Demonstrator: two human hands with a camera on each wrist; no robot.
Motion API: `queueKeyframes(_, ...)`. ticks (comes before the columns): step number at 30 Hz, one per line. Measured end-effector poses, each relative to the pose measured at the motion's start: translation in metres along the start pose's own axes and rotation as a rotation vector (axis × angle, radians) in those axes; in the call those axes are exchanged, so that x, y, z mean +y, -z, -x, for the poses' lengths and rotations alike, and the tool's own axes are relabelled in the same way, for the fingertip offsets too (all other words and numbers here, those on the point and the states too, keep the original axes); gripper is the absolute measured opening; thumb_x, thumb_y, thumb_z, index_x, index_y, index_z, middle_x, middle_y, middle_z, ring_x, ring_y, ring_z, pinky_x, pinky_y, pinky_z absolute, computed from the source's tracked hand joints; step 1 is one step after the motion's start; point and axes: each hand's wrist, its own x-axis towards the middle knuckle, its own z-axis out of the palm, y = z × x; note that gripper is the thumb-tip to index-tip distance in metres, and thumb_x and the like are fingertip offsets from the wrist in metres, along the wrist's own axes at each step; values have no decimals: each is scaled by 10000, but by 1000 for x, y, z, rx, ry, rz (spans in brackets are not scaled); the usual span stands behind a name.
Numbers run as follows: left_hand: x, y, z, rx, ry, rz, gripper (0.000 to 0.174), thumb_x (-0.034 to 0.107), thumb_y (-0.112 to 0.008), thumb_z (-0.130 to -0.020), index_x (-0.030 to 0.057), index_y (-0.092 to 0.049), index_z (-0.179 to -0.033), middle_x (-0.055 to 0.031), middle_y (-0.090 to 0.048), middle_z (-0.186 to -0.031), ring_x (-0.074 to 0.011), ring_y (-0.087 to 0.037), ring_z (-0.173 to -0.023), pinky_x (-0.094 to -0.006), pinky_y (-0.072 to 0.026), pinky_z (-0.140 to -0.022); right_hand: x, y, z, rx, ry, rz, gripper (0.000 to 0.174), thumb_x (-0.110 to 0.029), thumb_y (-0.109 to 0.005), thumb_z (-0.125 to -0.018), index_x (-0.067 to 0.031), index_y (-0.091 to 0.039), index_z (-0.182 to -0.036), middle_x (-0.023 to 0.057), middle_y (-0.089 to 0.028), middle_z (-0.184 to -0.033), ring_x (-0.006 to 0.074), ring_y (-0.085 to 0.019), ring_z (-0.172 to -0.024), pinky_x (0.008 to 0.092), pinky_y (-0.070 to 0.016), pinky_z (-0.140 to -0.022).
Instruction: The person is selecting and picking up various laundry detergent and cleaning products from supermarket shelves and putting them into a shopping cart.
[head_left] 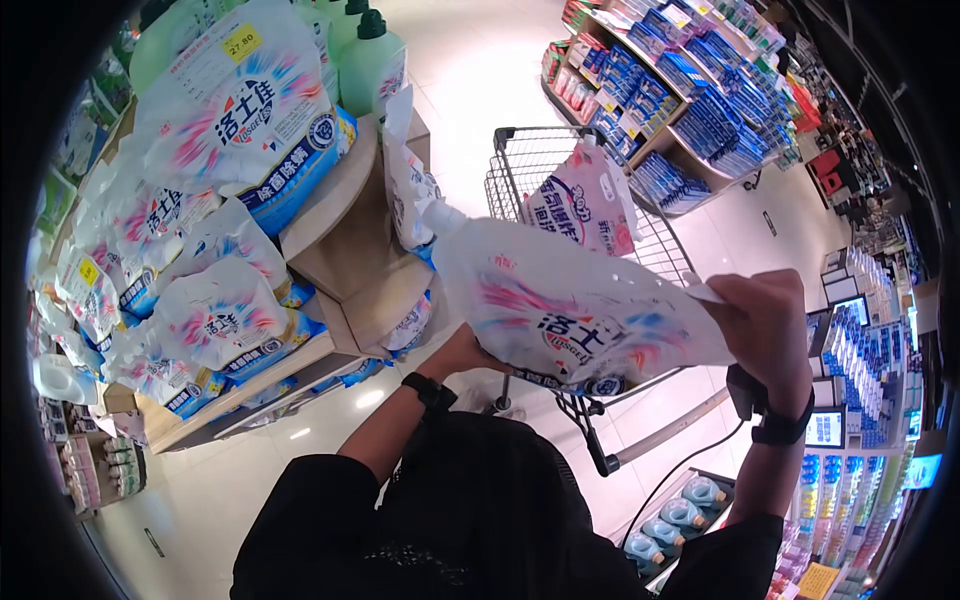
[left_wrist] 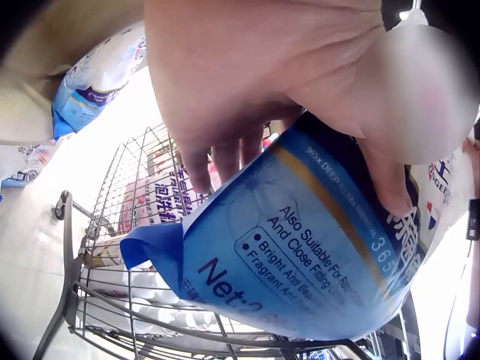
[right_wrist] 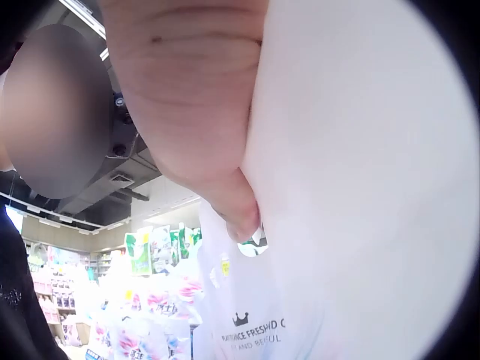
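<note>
A white laundry detergent pouch (head_left: 570,300) with pink and blue bursts is held tilted in front of the person, above the near end of a shopping cart. Its capped spout (head_left: 443,216) points left, toward the display. The left hand (head_left: 465,352) grips the pouch's bottom; in the left wrist view, its thumb and fingers spread around the blue base (left_wrist: 300,240). At the other end, the right hand (head_left: 765,325) holds the pouch's upper corner. The right wrist view has that thumb (right_wrist: 244,214) pressed at the cut-out handle hole.
The black wire cart (head_left: 510,150) holds a pink-and-white package (head_left: 585,205) and several white items lower down. Similar pouches (head_left: 225,315) crowd a wooden display (head_left: 330,345) on the left. Shelves of blue boxes (head_left: 640,90) stand ahead right. Blue bottles (head_left: 682,512) sit low at the right.
</note>
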Motion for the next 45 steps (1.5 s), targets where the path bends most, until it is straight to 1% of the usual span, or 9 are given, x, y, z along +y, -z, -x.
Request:
queueKeyframes(3,-22,-7,1,36,-47,74,893,162,-958,-479,92,-568,-1279,-78,-571,-1302,-266,-517,-1226,-415,-408,-1052,0,5,-2,16,58,67,156,-71,-754,-669,-60,-601,-645,90,-483,-488,254,-466,-398,346,-348,-423)
queueKeyframes(7,32,-4,-7,42,-278,-136,847,177,-963,-478,92,-604,-1240,-76,-583,-1288,-257,-521,-1224,-415,-405,-1053,3,37,-3,110,98,187,172,-55,-778,-629,-55,-609,-658,82,-466,-490,245,-449,-396,337,-335,-423)
queueKeyframes(9,58,-5,-13,54,-242,-38,748,141,-937,-519,104,-641,-1205,-70,-626,-1218,-233,-568,-1144,-386,-439,-1005,12,56,7,137,20,143,133,-23,-786,-672,11,-703,-770,113,-561,-543,194,-555,-437,263,-399,-471)
queueKeyframes(12,73,-9,-31,-25,-211,17,640,117,-903,-583,54,-647,-1166,-68,-712,-1015,-140,-653,-913,-312,-528,-838,33,70,13,253,-2,214,119,-67,-781,-746,7,-689,-756,104,-515,-506,157,-494,-398,279,-344,-426)
queueKeyframes(17,78,-35,-43,-125,-43,90,578,93,-895,-597,43,-664,-1124,-47,-707,-1021,-129,-643,-941,-310,-515,-871,63,70,34,147,-254,78,121,-58,-720,-824,40,-684,-762,94,-510,-494,92,-471,-418,259,-352,-433)
queueKeyframes(38,66,-62,-32,-80,148,73,425,141,-870,-658,19,-711,-1032,-78,-724,-957,-157,-667,-888,-311,-507,-853,102,46,54,-13,-426,86,231,-203,-731,-825,14,-699,-751,112,-589,-596,227,-563,-503,332,-426,-509)
queueKeyframes(41,64,-61,-28,-105,135,94,404,140,-868,-664,14,-715,-1016,-75,-724,-956,-147,-663,-891,-309,-507,-848,91,49,53,-26,-312,305,190,-183,-714,-826,-5,-680,-771,95,-595,-700,263,-600,-647,354,-457,-616)
queueKeyframes(43,64,-61,-26,-119,121,76,393,132,-866,-668,8,-715,-1010,-71,-725,-952,-137,-660,-887,-306,-508,-843,83,49,53,50,-208,414,123,-138,-687,-831,-30,-666,-885,94,-603,-850,282,-606,-836,376,-461,-759)
queueKeyframes(45,67,-61,-24,-125,109,86,392,125,-863,-672,4,-712,-1013,-71,-726,-947,-130,-660,-877,-298,-512,-834,65,51,51,76,-234,357,271,-81,-677,-825,-45,-627,-1088,118,-626,-1013,304,-593,-967,404,-458,-849)
